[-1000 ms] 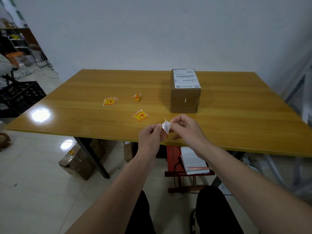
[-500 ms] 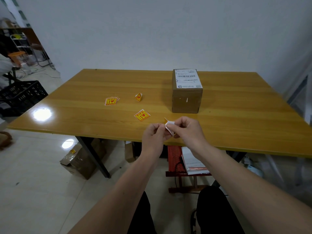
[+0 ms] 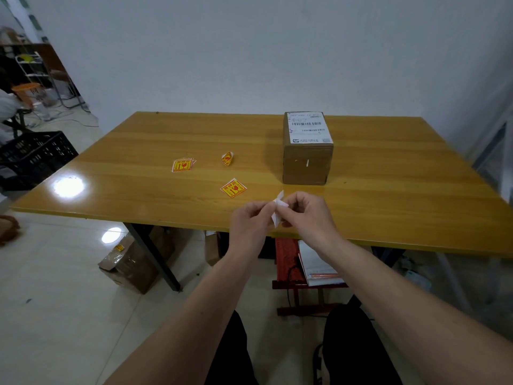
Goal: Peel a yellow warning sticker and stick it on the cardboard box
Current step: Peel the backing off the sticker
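Note:
Both hands meet over the near edge of the wooden table (image 3: 388, 195). My left hand (image 3: 251, 220) and my right hand (image 3: 309, 212) pinch a small sticker (image 3: 278, 204) between their fingertips; only its white back shows, folded and sticking up. The brown cardboard box (image 3: 307, 162) stands upright just beyond my right hand, a white shipping label (image 3: 309, 127) on its top. Flat on the table lie one yellow warning sticker (image 3: 233, 188), a small stack of yellow stickers (image 3: 182, 165) farther left, and a curled sticker (image 3: 227, 158).
Under the table are a cardboard box (image 3: 130, 263) on the floor and a red stand (image 3: 288, 262) holding papers. A black crate (image 3: 33, 157) stands at the left. My legs in dark trousers are at the bottom.
The hands have kept working the sticker between the fingertips, staying in nearly the same place. The white piece now points up and to the left. Nothing on the table moved.

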A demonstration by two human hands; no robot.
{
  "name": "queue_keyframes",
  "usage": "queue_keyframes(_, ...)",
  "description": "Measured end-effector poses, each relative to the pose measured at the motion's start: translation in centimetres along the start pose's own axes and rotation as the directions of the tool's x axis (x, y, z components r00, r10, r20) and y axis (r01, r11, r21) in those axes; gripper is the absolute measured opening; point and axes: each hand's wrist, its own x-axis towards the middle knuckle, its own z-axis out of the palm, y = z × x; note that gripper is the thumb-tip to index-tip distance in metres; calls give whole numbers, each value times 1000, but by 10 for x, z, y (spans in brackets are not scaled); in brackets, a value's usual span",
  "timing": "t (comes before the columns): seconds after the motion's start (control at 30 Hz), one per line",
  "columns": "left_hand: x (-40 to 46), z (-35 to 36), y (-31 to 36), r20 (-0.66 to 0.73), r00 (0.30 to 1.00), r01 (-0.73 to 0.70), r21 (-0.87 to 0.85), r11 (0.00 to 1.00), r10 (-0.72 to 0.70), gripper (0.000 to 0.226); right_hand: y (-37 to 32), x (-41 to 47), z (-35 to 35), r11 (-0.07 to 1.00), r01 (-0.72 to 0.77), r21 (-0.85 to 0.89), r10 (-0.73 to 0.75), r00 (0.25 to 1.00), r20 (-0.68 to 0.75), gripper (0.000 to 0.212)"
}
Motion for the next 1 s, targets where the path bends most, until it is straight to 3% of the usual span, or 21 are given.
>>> queue_keyframes(0.13, 1, -2, 0, 14, 1000, -18, 99, 995, 17, 21, -1, -1, -1, 999, -13, -42, 13, 1000, -11, 6)
queue_keyframes(0.33, 2, 0, -3, -11, 1000, 1, 89, 996, 0, 17, -1, 2, -3, 997, -51, -53, 50, 998, -30, 15)
queue_keyframes(0.67, -6, 2, 3, 34, 998, 66, -221, 973, -60, 19, -2, 2, -4, 995, -36, -92, 33, 999, -35, 14)
queue_keyframes(1.0, 0, -3, -6, -72, 997, -1, 29, 1000, 3, 22, 2, 3, -7, 997, -39, -70, 33, 996, -82, 13)
